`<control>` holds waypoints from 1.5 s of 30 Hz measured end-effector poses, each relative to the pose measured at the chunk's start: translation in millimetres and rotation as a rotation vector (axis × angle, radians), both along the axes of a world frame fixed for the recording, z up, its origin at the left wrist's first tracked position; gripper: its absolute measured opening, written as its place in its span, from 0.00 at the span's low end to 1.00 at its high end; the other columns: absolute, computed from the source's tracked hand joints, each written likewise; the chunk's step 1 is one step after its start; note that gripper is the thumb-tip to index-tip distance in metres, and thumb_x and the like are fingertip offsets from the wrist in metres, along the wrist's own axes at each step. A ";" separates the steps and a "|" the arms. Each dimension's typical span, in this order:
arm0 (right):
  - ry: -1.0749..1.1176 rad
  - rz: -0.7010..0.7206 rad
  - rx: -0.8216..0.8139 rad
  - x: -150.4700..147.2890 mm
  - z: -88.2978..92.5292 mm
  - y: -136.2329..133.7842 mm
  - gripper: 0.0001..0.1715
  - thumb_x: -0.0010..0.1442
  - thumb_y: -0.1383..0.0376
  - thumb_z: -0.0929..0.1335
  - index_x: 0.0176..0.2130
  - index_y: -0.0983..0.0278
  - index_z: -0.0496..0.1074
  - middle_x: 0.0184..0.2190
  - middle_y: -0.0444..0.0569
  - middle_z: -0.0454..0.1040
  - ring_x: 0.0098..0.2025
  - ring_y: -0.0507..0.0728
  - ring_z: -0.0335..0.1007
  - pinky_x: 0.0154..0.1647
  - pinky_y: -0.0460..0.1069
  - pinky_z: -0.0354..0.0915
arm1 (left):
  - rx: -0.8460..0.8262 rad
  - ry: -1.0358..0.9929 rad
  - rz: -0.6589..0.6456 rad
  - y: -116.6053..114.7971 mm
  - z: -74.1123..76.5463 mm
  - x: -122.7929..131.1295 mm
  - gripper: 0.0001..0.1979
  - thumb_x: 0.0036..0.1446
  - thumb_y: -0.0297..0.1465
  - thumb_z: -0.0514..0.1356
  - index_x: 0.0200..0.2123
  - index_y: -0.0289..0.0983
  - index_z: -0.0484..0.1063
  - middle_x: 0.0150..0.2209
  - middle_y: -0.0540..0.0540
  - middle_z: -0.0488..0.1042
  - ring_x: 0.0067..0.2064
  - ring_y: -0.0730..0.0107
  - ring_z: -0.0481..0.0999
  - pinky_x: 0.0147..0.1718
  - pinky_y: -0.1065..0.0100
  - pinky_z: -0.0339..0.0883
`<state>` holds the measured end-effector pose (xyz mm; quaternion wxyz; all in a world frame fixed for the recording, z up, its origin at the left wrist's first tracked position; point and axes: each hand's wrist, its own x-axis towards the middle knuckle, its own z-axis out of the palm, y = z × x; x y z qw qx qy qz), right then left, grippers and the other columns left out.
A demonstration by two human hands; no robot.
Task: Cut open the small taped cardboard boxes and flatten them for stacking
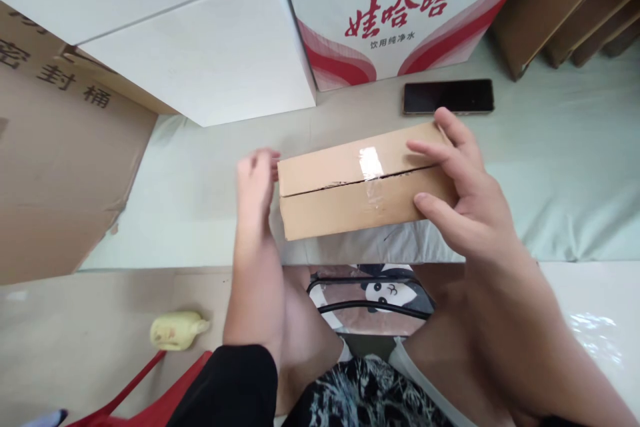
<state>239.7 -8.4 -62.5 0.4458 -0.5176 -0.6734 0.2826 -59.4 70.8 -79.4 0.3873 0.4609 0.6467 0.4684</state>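
Note:
A small brown cardboard box [325, 210] lies across the middle, slightly tilted, with a strip of clear tape over its seam. My right hand [465, 180] is closed on the box's right end, its thumb on the near side and its fingers spread over the top and far corner. Beside the left end is my left hand [255, 180], slightly blurred, its fingers loosely bent and apart. Whether its fingertips touch the cardboard I cannot tell.
A black phone [449, 96] lies on the pale green cloth [555, 167]. White cartons [210, 53] and a red-and-white carton [390, 20] stand behind. Large brown cardboard [65, 160] is at left, folded cardboard [555, 7] at right. A yellow bottle [175, 331] lies below left.

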 end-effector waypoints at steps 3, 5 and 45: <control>0.060 -0.047 0.024 -1.0 1.2 -1.5 0.29 0.60 0.56 0.69 0.60 0.47 0.70 0.75 0.41 0.54 0.78 0.68 0.46 0.78 0.70 0.47 | 0.287 0.064 0.096 -20.1 31.9 6.2 0.11 0.63 0.39 0.59 0.32 0.41 0.76 0.30 0.49 0.78 0.37 0.64 0.80 0.40 0.60 0.72; 0.084 -0.077 0.006 -2.0 2.0 -1.0 0.26 0.61 0.55 0.69 0.59 0.47 0.71 0.74 0.41 0.56 0.77 0.68 0.48 0.77 0.70 0.48 | 0.458 0.153 -0.044 -38.3 52.0 16.6 0.06 0.63 0.35 0.62 0.35 0.43 0.78 0.33 0.51 0.80 0.40 0.65 0.80 0.43 0.60 0.73; 0.667 -0.425 0.221 -1.6 33.7 12.7 0.09 0.48 0.63 0.76 0.32 0.56 0.75 0.31 0.42 0.73 0.36 0.55 0.76 0.51 0.59 0.75 | 0.556 0.870 -0.805 -60.7 56.6 61.8 0.11 0.63 0.37 0.63 0.47 0.48 0.82 0.60 0.42 0.73 0.63 0.47 0.69 0.60 0.43 0.63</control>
